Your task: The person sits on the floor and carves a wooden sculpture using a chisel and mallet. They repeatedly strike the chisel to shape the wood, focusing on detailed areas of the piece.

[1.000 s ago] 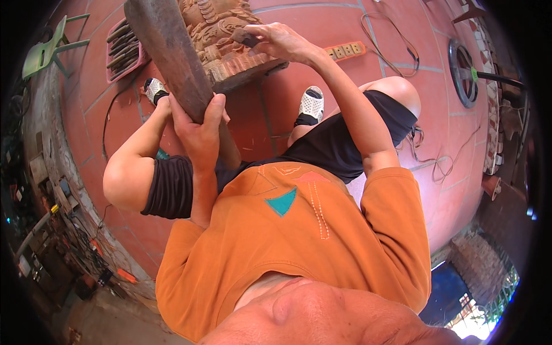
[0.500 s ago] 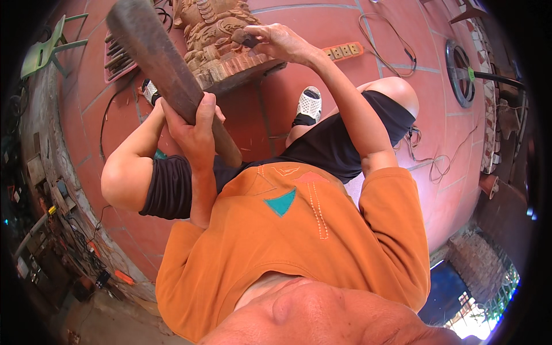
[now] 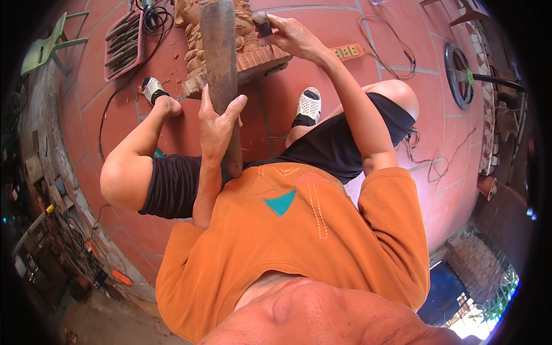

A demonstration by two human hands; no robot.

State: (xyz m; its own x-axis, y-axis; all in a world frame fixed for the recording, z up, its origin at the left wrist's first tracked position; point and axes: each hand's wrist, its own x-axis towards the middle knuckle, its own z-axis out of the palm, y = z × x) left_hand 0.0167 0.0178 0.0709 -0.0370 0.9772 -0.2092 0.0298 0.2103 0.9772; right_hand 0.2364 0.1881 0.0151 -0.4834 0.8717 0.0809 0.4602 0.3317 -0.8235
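My left hand (image 3: 217, 131) grips a long, heavy wooden mallet (image 3: 218, 63) near its lower end, with thumb and forefinger stretched along the handle. The mallet stands nearly upright in the picture, its thick end in front of a carved wooden figure (image 3: 253, 57). At the figure's right side my right hand (image 3: 296, 39) is closed round a short, dark tool handle (image 3: 262, 24), probably a chisel's; its blade cannot be made out. The figure has deep relief and a thick rough base. Part of the carving is hidden behind the mallet.
A pink tray (image 3: 140, 49) of several carving tools lies at the far left, beside a black cable (image 3: 155, 20). An orange power strip (image 3: 348, 52) sits right of the figure. My feet in white shoes flank the base. A round fan-like ring (image 3: 460, 75) stands far right; a green chair (image 3: 49, 49) far left.
The mallet has swung to the right and more upright, now before the carving. My left hand has shifted right and loosened its thumb and forefinger. My right hand has moved slightly right with its tool.
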